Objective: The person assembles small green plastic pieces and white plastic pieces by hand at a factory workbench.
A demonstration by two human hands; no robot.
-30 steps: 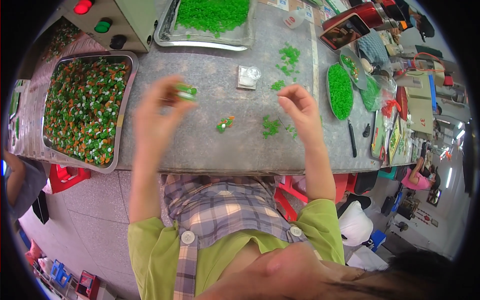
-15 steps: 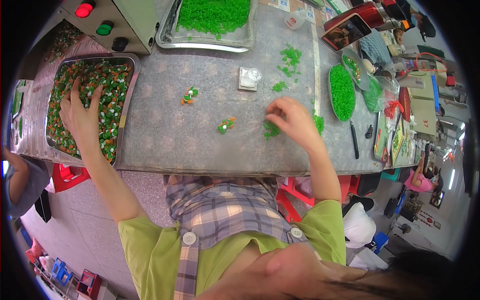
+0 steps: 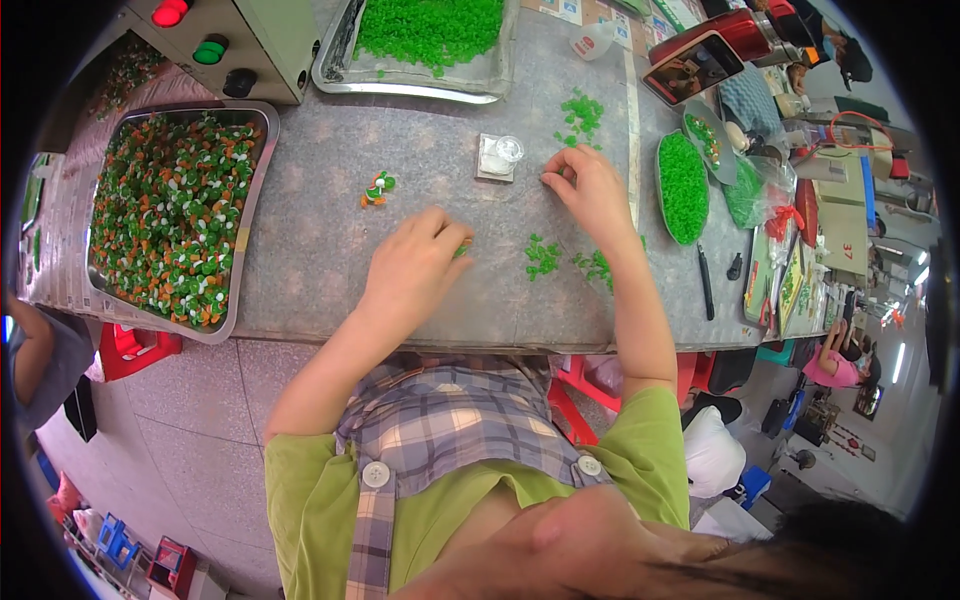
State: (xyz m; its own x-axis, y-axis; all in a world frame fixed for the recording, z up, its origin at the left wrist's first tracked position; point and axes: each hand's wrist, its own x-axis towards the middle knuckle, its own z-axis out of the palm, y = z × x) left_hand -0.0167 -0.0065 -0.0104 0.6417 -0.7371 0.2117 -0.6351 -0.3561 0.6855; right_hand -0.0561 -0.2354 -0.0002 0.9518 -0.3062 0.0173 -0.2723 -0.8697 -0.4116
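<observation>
My left hand (image 3: 415, 262) is closed on a small green, white and orange figurine (image 3: 463, 247), of which only a bit shows between thumb and fingers at the table's middle. A second figurine (image 3: 377, 188) of the same kind lies beyond that hand. My right hand (image 3: 590, 195) has thumb and fingers pinched together, below a loose scatter of tiny green pieces (image 3: 580, 115). Whatever is in the pinch is too small to make out. Other little heaps of green pieces (image 3: 542, 257) lie nearer me. A square block with a clear round top (image 3: 498, 157) stands between both hands, farther off.
At left is a metal tray (image 3: 262, 150) full of mixed figurines, beside a control box (image 3: 265, 45). Another tray (image 3: 408, 92) of green pieces sits at the back. To the right are an oval dish of green pieces (image 3: 684, 190), a phone (image 3: 693, 68) and a black pen-like tool (image 3: 707, 283).
My left hand has left the figurine tray and moved right, closing on the nearer figurine. My right hand has moved away from me, from the near green heap toward the farther scatter.
</observation>
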